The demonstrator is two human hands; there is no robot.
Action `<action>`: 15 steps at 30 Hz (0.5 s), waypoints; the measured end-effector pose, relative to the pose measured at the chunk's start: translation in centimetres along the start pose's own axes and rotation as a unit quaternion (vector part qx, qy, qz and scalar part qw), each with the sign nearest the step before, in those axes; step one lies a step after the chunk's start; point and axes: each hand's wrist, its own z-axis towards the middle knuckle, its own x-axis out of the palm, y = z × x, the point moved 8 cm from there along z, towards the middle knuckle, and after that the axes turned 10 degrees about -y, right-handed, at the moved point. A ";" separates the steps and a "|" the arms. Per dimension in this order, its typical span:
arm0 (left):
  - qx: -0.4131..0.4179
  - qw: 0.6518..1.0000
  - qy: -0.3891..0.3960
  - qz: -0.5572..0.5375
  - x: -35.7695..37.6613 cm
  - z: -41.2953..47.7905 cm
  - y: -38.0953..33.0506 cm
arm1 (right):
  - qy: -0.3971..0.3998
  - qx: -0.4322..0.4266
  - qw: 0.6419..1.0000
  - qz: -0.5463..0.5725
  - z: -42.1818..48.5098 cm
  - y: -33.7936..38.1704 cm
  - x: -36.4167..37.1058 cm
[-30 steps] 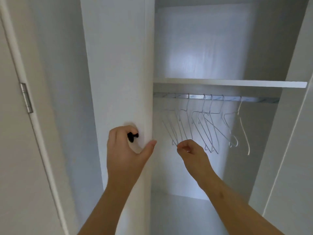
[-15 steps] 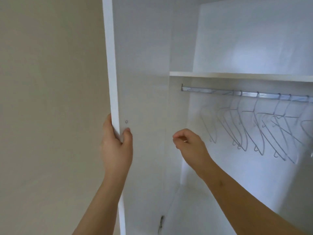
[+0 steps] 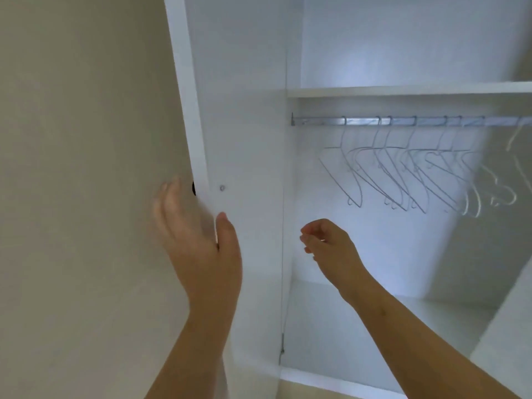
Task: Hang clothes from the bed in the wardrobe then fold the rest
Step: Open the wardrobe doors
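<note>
Rail: a metal rail [image 3: 403, 121] runs under the shelf [image 3: 408, 90], from the left inner wall to the right.
Hangers: a row of thin wire hangers [image 3: 403, 174] hangs on the rail, close together, all bare.

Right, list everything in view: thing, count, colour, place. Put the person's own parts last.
Wardrobe door: one, white, swung open at left of the wardrobe opening.
Door knob: one, black, only its edge showing past the door's outer edge.
Screw: one, silver, on the door's inner face level with the knob.
Shelf: one, white, across the wardrobe above the rail.
Rail: one, silver metal, just under the shelf.
Wire hangers: several, count unclear from blur, silver-white, hanging bare on the rail.
Wall: one, beige, left of the door.
Left hand: open, at the door's edge below the knob, thumb over the inner face.
Right hand: fingers loosely curled, inside the opening below the hangers, holding nothing I can make out.
</note>
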 end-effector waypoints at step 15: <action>-0.181 0.765 0.538 -0.302 3.1 -25.0 -19.8 | -0.378 0.118 0.913 -0.099 -24.8 -0.4 -27.5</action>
